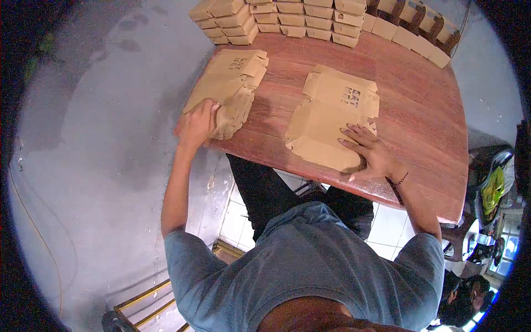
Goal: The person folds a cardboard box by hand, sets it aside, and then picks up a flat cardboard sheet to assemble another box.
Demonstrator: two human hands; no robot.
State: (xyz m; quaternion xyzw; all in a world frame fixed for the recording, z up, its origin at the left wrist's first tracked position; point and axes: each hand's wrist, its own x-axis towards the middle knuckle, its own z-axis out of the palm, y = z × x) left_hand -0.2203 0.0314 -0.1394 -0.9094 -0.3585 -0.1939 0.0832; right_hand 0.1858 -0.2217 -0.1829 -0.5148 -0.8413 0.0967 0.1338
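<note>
Our right hand (pixel 376 156), fingers apart, touches the flat carton (pixel 323 124), whose long axis runs ahead, left of them; whether our left hand (pixel 198 123) grips the cardboard stack (pixel 224 83), we cannot tell.

The view's upper edge cut off the stacked, folded brown cardboard boxes (pixel 293 17). The right hand (pixel 371 156) hid part of the unfolded brown cardboard blank (pixel 321 130), whose black print blurred. The left hand (pixel 198 123) covered part of the flat brown cardboard pile (pixel 227 77).
</note>
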